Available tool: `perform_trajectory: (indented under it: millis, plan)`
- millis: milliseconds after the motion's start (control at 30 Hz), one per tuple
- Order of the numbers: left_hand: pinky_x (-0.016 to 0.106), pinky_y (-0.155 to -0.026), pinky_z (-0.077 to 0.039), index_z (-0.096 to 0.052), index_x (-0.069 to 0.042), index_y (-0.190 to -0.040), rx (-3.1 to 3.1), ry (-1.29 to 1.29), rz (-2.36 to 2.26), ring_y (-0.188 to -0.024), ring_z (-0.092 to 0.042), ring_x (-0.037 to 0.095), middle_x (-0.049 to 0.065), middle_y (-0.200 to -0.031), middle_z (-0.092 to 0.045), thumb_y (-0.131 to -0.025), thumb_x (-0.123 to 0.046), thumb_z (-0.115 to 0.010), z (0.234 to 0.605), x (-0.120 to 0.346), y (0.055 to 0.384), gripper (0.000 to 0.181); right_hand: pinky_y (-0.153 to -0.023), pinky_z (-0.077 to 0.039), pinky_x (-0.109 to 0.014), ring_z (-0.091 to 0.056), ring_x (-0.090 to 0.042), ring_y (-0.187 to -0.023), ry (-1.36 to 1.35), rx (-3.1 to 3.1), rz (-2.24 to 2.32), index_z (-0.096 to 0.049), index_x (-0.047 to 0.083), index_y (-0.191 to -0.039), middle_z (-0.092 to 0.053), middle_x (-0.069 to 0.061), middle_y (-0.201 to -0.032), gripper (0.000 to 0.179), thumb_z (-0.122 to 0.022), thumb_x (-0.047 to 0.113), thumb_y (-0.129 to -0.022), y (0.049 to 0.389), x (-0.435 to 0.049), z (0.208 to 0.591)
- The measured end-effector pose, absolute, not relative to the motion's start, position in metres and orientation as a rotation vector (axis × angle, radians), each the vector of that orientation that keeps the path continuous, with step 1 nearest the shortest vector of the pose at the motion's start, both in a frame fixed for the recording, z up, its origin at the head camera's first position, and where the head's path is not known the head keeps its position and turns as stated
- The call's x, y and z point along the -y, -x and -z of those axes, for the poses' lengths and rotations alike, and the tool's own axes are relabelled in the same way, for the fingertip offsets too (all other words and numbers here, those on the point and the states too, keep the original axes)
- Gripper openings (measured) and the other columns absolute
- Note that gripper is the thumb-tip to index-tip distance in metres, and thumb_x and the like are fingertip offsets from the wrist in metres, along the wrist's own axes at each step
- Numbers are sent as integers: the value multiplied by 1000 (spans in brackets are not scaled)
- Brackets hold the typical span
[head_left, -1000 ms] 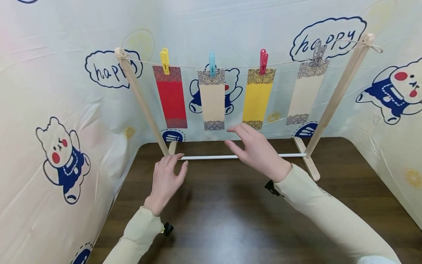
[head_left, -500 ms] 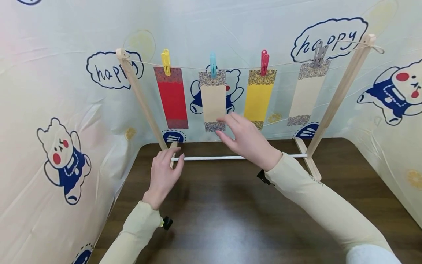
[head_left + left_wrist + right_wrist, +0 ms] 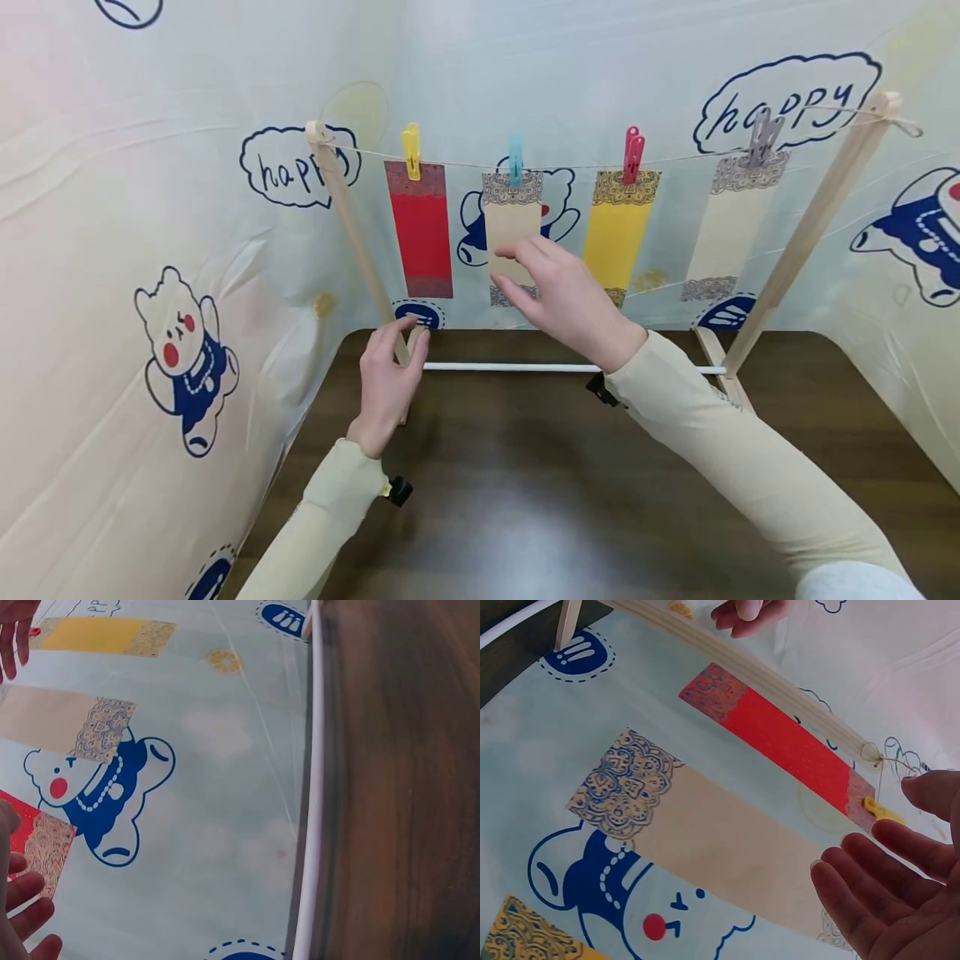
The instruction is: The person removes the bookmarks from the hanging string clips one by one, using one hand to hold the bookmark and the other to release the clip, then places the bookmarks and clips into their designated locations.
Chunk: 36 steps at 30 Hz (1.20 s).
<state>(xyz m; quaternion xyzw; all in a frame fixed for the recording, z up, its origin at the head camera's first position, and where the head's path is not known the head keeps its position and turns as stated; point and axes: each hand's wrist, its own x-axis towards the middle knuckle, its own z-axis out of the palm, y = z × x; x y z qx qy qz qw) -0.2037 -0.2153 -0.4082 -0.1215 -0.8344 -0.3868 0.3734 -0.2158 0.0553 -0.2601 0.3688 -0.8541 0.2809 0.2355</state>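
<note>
Four paper strips would exceed plain listing, so each is told by colour: a red strip (image 3: 424, 229) hangs from a yellow clothespin (image 3: 411, 151), a beige strip (image 3: 502, 225) from a blue clothespin (image 3: 515, 160). Farther right, a yellow strip (image 3: 617, 237) hangs from a red clothespin (image 3: 633, 155) and a cream strip (image 3: 729, 225) from a grey clothespin (image 3: 762, 137). My right hand (image 3: 566, 302), fingers relaxed and holding nothing, overlaps the lower beige strip in the head view. My left hand (image 3: 387, 379) is raised by the left post, below the red strip, its fingers loosely bent and holding nothing.
A string (image 3: 682, 158) runs between the left wooden post (image 3: 352, 225) and the right wooden post (image 3: 813, 225). A white rod (image 3: 517, 367) joins their feet low over the dark wooden table (image 3: 510, 500). Printed cloth (image 3: 112, 208) surrounds the table.
My right hand has moved left and up, from near the yellow strip to the beige one. My left hand has risen a little. The head view has shifted, moving the scene rightward.
</note>
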Motion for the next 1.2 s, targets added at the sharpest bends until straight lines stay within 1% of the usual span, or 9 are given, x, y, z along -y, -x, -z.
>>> perform_trajectory:
  millis: [167,267,400,500,700,767,900,1000,1200]
  plan:
    - [41,-91,-51,-72,-2,-124,2102,269,1057,-106,-64,30,15,-120,-71,-99,-18,-72,404,216,213,30,-98,-57,-40,-66,-26,-115,-1027,2346,-786,-67,4,-130,-69,-13,-127,34,-69,22,-101,220,-49,249]
    - [34,-93,-51,-72,-2,-125,2099,255,1069,-108,-65,29,15,-122,-72,-99,-19,-72,402,219,217,31,-101,-56,-41,-65,-26,-120,-1025,2347,-775,-66,4,-131,-68,-13,-132,35,-69,23,-102,223,-46,245]
    - [39,-99,-53,-71,0,-127,2083,235,1099,-113,-67,29,15,-124,-73,-99,-19,-73,397,223,221,33,-105,-54,-41,-62,-26,-127,-1028,2330,-744,-66,5,-131,-66,-13,-135,35,-69,23,-102,227,-42,241]
    - [42,-99,-54,-71,-1,-128,2081,207,1150,-115,-68,28,14,-125,-73,-99,-19,-74,394,227,222,34,-104,-55,-39,-63,-25,-123,-1041,2317,-740,-66,4,-131,-67,-13,-132,35,-69,23,-101,228,-39,237]
    - [15,-82,-49,-73,-5,-127,2062,161,1244,-107,-73,31,16,-121,-75,-98,-21,-75,386,227,229,33,-100,-56,-35,-65,-23,-114,-1066,2264,-745,-67,3,-129,-69,-12,-126,33,-70,20,-101,235,-33,227]
    - [12,-82,-50,-73,-5,-126,2062,147,1278,-106,-74,30,16,-120,-75,-97,-22,-76,382,226,232,34,-100,-56,-34,-66,-23,-113,-1072,2251,-737,-66,2,-128,-68,-12,-126,33,-70,20,-101,237,-31,223]
    - [27,-94,-58,-73,-4,-127,2054,110,1361,-106,-73,27,14,-119,-75,-96,-24,-77,379,226,234,36,-101,-55,-34,-65,-23,-115,-1082,2258,-702,-65,2,-130,-67,-13,-128,34,-68,22,-102,242,-28,216]
    - [39,-97,-57,-74,-3,-126,2029,96,1415,-107,-73,26,14,-119,-75,-95,-24,-79,375,226,237,37,-103,-53,-32,-63,-23,-119,-1071,2279,-698,-64,3,-132,-67,-13,-132,36,-67,23,-103,247,-26,209]
    - [39,-99,-56,-73,-5,-128,2034,65,1441,-111,-72,25,13,-123,-74,-96,-24,-79,365,224,244,38,-105,-51,-28,-62,-22,-123,-1052,2255,-737,-64,4,-134,-66,-12,-134,36,-66,23,-104,255,-17,198]
